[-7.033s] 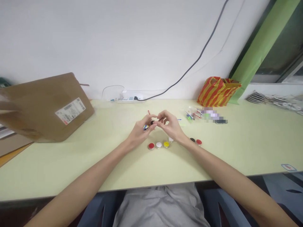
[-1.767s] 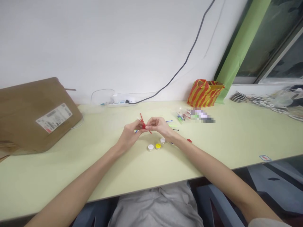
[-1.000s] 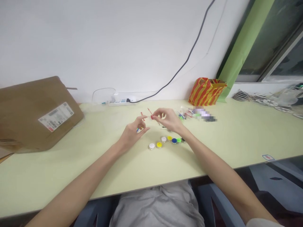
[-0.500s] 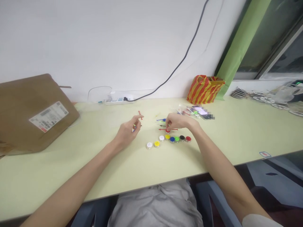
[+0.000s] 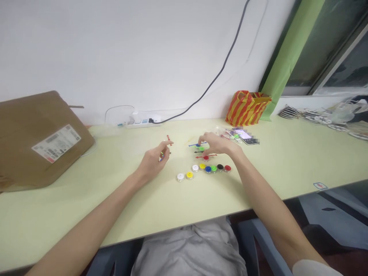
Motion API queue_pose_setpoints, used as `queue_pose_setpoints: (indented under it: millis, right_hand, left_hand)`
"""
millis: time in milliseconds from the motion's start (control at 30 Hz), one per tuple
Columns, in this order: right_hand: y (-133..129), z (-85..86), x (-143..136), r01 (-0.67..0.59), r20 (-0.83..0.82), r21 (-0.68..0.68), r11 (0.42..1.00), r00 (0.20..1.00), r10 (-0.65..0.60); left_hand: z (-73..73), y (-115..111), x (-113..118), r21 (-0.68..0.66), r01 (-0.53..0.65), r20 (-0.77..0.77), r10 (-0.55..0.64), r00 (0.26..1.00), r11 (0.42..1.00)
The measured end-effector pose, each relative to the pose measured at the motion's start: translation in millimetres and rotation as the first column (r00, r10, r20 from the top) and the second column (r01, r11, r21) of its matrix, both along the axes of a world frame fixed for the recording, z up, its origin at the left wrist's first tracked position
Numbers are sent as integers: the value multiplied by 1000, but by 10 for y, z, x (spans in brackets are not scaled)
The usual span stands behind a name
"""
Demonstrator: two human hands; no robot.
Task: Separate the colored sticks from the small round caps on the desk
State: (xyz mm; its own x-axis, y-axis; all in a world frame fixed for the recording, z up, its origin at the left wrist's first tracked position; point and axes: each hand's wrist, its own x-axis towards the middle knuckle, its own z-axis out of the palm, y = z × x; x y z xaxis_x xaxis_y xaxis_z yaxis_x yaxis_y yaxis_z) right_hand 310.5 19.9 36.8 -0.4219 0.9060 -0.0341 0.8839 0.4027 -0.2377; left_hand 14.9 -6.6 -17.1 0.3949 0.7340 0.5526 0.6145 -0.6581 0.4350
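Note:
My left hand (image 5: 153,160) is curled above the table, fingers bent round small coloured arrow pieces; a red arrow (image 5: 169,141) shows just beyond its fingertips. My right hand (image 5: 214,143) hovers with fingers apart over several round pieces with arrows on top. Among these are a red one (image 5: 206,157), a green one (image 5: 201,148) and a blue one (image 5: 198,145). Nearer me lies a row of round discs on clear bases, including a blue disc (image 5: 208,169), a black disc (image 5: 220,167) and a red disc (image 5: 227,168). A white disc (image 5: 180,176) and a yellow disc (image 5: 189,175) lie to their left.
A cardboard box (image 5: 43,134) stands at the left. Against the wall are a power strip (image 5: 143,120) and a striped bag (image 5: 244,109). A phone (image 5: 245,136) lies beside small plastic packets. Stacked discs (image 5: 289,112) sit at the far right.
My right hand has opened and lifted off the red arrow piece, which now lies in fuller view. My left hand has barely moved. The whole view has shifted slightly.

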Motion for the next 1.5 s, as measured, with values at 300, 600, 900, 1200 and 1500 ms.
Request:
queue_pose_setpoints:
  millis: [300, 600, 900, 1200, 1500]
  right_hand:
    - [48, -178, -51, -78, -20, -186, 979, 997, 76]
    - [-9, -39, 44, 31, 30, -233, 972, 999, -24]
    - [41, -96, 67, 58, 2, -171, 984, 998, -58]
    - [217, -260, -73, 84, 11, 160, 984, 996, -87]
    - [417, -452, -274, 130, 26, 329, 935, 989, -147]
  left_hand:
    - [7, 4, 11, 10, 6, -9, -6, 1000, 1000]
    - [-4, 11, 5, 1, 3, -28, -3, 1000, 1000]
    - [9, 8, 4, 7, -3, -52, 3, 999, 1000]
    - [18, 10, 11, 14, -6, -63, 7, 998, 1000]
    - [7, 20, 1, 21, 0, -68, 1, 998, 1000]
